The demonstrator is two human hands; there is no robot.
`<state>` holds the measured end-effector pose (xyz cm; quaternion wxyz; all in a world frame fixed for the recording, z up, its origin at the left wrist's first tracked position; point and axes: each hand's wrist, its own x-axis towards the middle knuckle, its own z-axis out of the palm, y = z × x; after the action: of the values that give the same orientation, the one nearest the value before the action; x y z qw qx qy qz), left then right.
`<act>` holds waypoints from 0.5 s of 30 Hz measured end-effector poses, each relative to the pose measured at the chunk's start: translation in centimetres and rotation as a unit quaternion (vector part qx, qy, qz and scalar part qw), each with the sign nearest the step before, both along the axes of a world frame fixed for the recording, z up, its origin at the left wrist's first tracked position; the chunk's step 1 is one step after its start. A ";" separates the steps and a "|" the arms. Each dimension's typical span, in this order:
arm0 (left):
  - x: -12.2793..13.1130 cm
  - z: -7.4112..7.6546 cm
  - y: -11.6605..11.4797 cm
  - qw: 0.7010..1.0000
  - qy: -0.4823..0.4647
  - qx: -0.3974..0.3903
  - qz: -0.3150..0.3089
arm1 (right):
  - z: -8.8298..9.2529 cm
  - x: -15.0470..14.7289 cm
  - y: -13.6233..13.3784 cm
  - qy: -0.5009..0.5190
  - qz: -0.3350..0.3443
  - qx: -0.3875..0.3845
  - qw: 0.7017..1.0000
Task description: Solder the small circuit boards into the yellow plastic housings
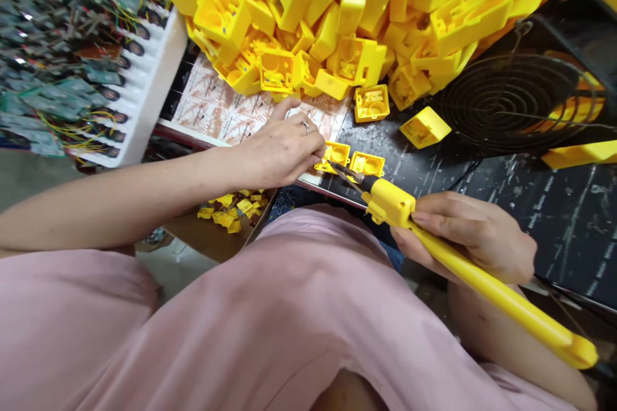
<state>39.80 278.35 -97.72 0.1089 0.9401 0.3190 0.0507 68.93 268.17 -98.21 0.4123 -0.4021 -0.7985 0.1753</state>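
Observation:
My left hand, with a ring on one finger, reaches over the bench edge. Its fingertips are bent together at the left end of a small open yellow plastic housing; one finger is raised away. A second yellow housing lies just right of it. In my right hand is a long yellow-handled tool with a black nose and a thin metal tip. The tip points left, at the near side of the first housing; whether it touches I cannot tell. The exact kind of tool is unclear.
A large heap of yellow plastic housings covers the back of the bench. A black fan stands right. Left, a white foam tray borders many wired circuit boards. Below, a cardboard box contains small yellow parts.

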 end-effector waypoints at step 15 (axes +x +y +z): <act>1.1 0.9 0.1 0.997 0.060 0.044 -0.012 | 2.6 -0.9 2.0 -0.080 0.103 0.049 0.990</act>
<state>40.93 278.45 -96.79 0.0483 0.9492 0.3109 0.0069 68.02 270.15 -95.63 0.3457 -0.3103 -0.8737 0.1448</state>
